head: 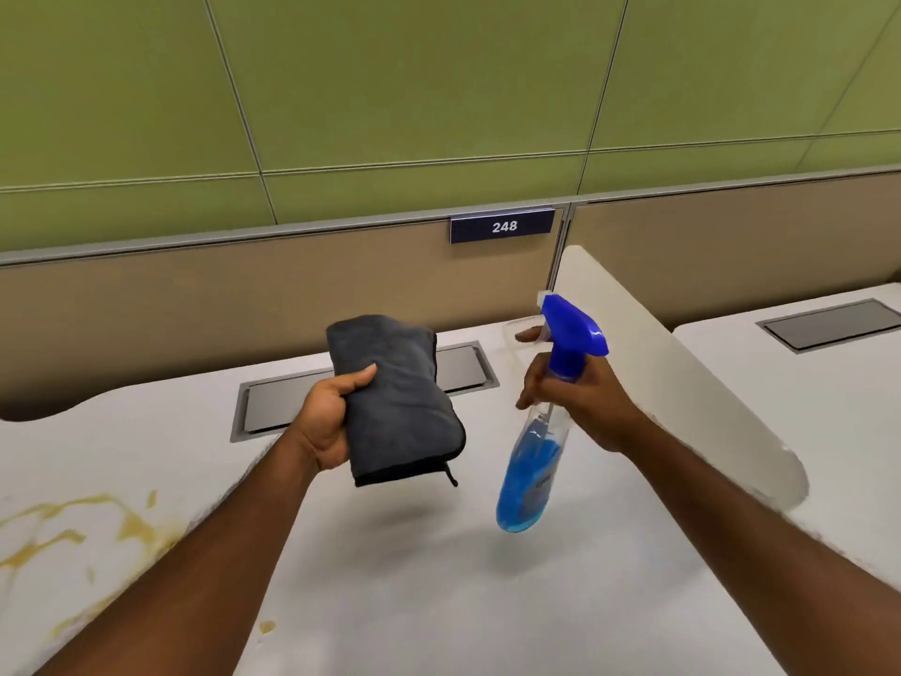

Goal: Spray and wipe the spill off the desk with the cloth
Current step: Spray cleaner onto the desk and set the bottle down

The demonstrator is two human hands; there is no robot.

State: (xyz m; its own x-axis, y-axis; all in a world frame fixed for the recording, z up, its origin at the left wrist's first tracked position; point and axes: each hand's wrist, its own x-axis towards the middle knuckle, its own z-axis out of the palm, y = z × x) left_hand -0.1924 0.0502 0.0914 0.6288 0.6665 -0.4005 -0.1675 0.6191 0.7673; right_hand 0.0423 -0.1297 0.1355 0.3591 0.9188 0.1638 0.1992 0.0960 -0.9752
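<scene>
My left hand [325,418] grips the folded cloth [395,397]; my right hand [575,402] is wrapped round the bottle [534,461], a third full of blue liquid. The bare bench [439,578] lies open below both. The spill [73,534] spreads at 8 o'clock by the left edge; a divider [673,383] walls 3 o'clock.

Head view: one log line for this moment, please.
left hand: holds cloth | right hand: holds spray bottle | spill: unwiped on desk

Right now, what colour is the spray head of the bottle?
Bright blue; the spray head shows best in the head view, above the right hand.
</scene>
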